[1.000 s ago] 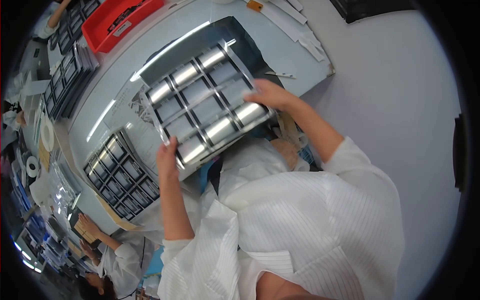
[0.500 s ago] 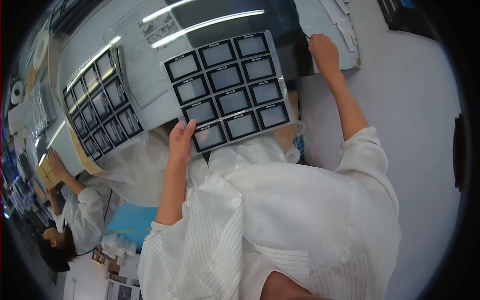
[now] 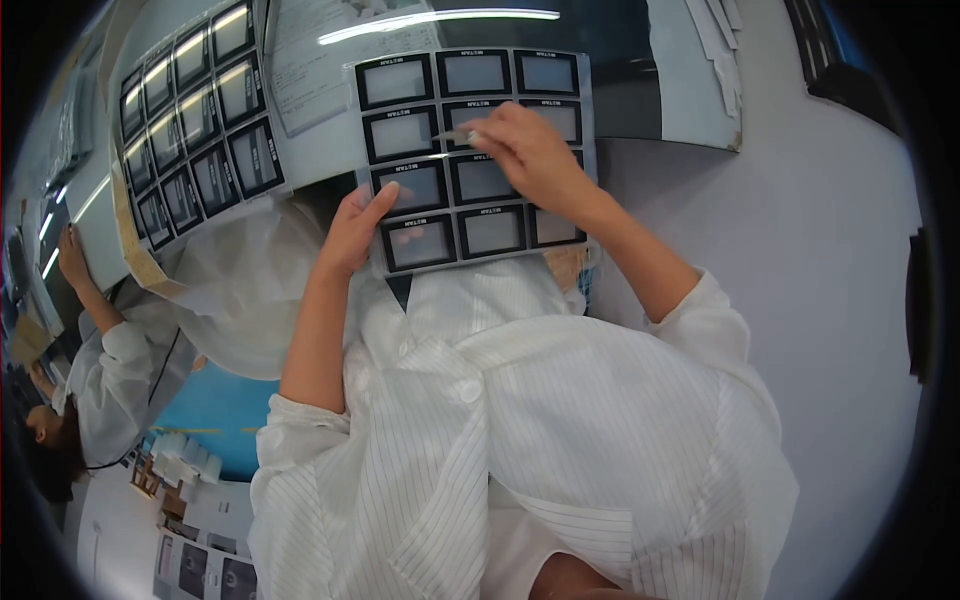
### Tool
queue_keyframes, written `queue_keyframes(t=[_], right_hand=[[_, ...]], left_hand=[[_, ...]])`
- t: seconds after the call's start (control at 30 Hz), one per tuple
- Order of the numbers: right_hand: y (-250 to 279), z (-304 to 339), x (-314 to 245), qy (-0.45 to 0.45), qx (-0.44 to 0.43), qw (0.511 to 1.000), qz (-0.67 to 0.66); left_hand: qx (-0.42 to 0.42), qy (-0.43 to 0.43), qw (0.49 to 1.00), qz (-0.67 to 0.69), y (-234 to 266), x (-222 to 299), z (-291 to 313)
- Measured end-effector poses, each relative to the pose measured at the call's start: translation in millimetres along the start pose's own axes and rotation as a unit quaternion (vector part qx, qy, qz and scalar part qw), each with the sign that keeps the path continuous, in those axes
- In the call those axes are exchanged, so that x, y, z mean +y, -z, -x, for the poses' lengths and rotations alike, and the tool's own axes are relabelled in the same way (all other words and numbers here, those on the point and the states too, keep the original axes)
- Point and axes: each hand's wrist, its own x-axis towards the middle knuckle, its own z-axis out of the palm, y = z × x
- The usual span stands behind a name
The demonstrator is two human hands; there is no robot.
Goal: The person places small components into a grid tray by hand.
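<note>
My left hand (image 3: 358,222) grips the lower left edge of a clear sheet (image 3: 468,262) with its thumb on top. Rows of rectangles with black frames and pale see-through middles are printed across this sheet. Over its middle is my right hand (image 3: 528,160), fingers closed on a thin pointed tool (image 3: 452,135). The tool's tip points left, near the frames of the second row; whether it touches the sheet I cannot tell. My right wrist hides some rectangles on the right side.
To the left lies a stack of similar black-framed sheets (image 3: 200,125) in the glare of the lamps. A printed paper (image 3: 310,85) is on the table behind. White paper strips (image 3: 715,50) lie at the far right corner. Another person (image 3: 115,380) works at the left.
My right hand has come from the table's far right edge to over the sheet, with the pointed tool in it. My left hand has slid up the sheet's left edge.
</note>
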Motion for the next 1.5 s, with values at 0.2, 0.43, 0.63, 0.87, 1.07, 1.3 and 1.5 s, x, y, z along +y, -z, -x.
queue_keyframes(t=[0.2,0.43,0.63,0.87,1.07,1.3,1.5], right_hand=[[-52,-18,-26,0.18,0.078,0.98,0.018],[-74,-31,-32,0.234,0.049,0.97,0.033],[-77,-35,-38,0.229,0.037,0.972,0.029],[-72,-41,-47,0.231,-0.007,0.97,0.077],[-66,-44,-57,0.228,-0.028,0.967,0.111],[-66,-48,-59,0.221,-0.025,0.97,0.098],[-62,-50,-62,0.205,-0.037,0.973,0.098]], left_hand=[[-0.019,-0.061,0.998,0.02,9,-21,0],[-0.023,-0.074,0.996,0.042,6,-16,7],[-0.032,-0.073,0.995,0.057,9,-21,7],[-0.017,-0.1,0.992,0.079,8,-27,3],[-0.033,-0.098,0.99,0.095,8,-25,5],[-0.029,-0.098,0.989,0.105,5,-21,9],[-0.018,-0.092,0.992,0.078,7,-22,7]])
